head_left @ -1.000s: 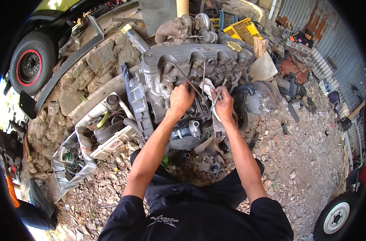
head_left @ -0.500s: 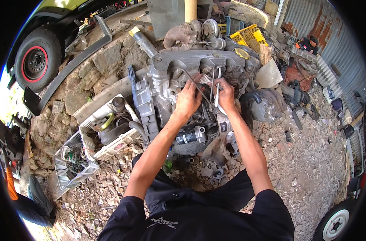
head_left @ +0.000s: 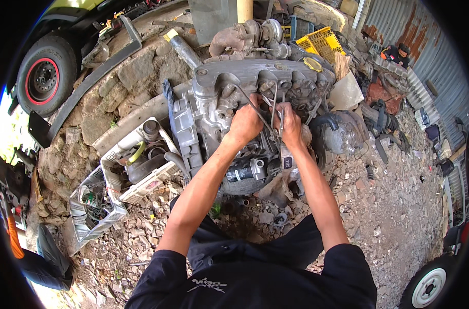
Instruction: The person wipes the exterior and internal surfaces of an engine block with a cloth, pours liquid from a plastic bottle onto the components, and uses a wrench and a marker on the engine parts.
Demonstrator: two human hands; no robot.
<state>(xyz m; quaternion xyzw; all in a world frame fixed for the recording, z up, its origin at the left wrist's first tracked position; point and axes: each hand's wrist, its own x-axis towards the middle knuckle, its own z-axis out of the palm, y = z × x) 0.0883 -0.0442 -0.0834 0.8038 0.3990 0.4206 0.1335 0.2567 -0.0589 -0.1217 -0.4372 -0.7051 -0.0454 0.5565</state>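
Note:
In front of me a grey engine (head_left: pixel 208 108) sits on the ground under its long ribbed cover (head_left: pixel 244 72). My left hand (head_left: pixel 244 123) is closed, its thumb and fingertips pinched together below the cover beside a thin bent metal pipe (head_left: pixel 255 108); what they hold is hidden. Close by on the right, my right hand (head_left: pixel 290 123) has its fingers wrapped round a slim silvery wrench (head_left: pixel 282 123). The wrench slants up toward my left fingertips; its far end is lost among the pipes. Below both hands, a black cylindrical filter (head_left: pixel 239 173) is fixed to the engine.
White plastic crates (head_left: pixel 147 180) of loose parts stand left of the engine, by a stone ledge (head_left: pixel 95 123). A rusty turbocharger (head_left: pixel 234 38) and a yellow crate (head_left: pixel 322 44) lie beyond it. Rubble (head_left: pixel 378 206) covers the ground. Another person (head_left: pixel 397 54) is at the far right.
The wrench has swung from nearly upright to a slant, its upper end toward my left hand. My left hand has moved slightly right, nearer my right hand.

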